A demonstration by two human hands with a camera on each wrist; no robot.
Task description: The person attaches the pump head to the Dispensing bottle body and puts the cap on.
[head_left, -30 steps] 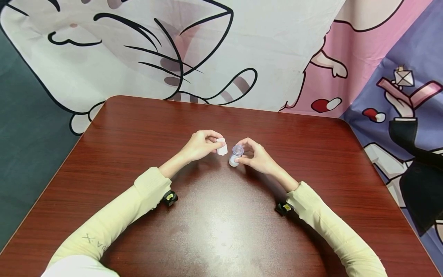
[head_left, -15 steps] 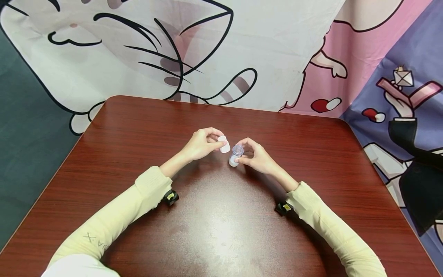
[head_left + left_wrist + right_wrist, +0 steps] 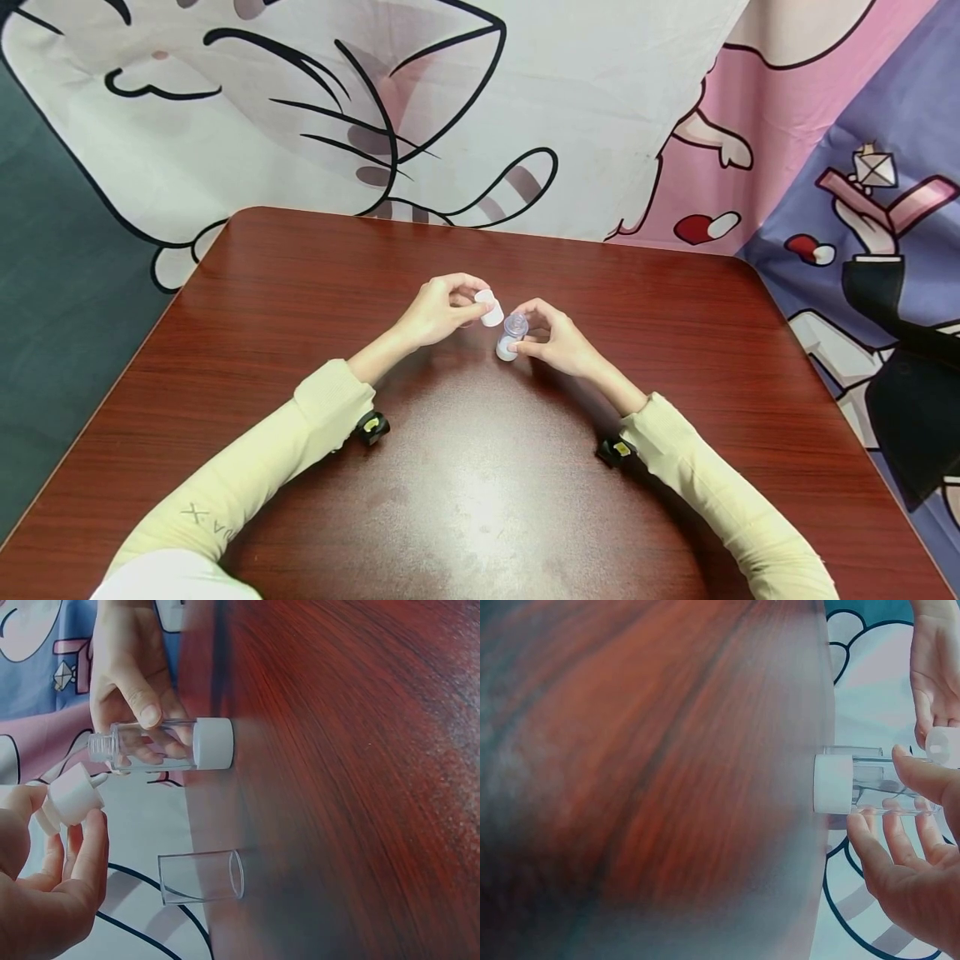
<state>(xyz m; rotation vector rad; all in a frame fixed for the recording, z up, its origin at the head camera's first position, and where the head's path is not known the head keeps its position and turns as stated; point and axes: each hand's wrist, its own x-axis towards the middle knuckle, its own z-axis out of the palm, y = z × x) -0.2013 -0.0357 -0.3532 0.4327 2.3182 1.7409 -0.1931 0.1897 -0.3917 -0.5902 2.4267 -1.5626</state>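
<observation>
My left hand [image 3: 442,310] pinches a white pump top [image 3: 490,309] between thumb and fingers. A short nub sticks out of the pump top's end, toward the bottle in the left wrist view. My right hand [image 3: 561,340] holds a small clear bottle [image 3: 512,336] upright on the table, its thumb and fingers around the sides. The bottle's threaded neck [image 3: 100,747] is bare, and its white base [image 3: 832,784] rests on the tabletop. The pump top is tilted, just up and left of the bottle's neck in the head view, with a small gap between them.
A clear cylindrical cover [image 3: 199,877] stands on the brown wooden table [image 3: 315,275] near the bottle. Cartoon-printed cloth [image 3: 600,100] hangs behind the table's far edge. A dark wrist camera [image 3: 372,427] is on the left wrist, another camera [image 3: 615,451] on the right.
My left hand has moved slightly right and away from me, carrying the pump top nearer to the bottle's mouth and tilting it more. My right hand and the bottle have stayed in place.
</observation>
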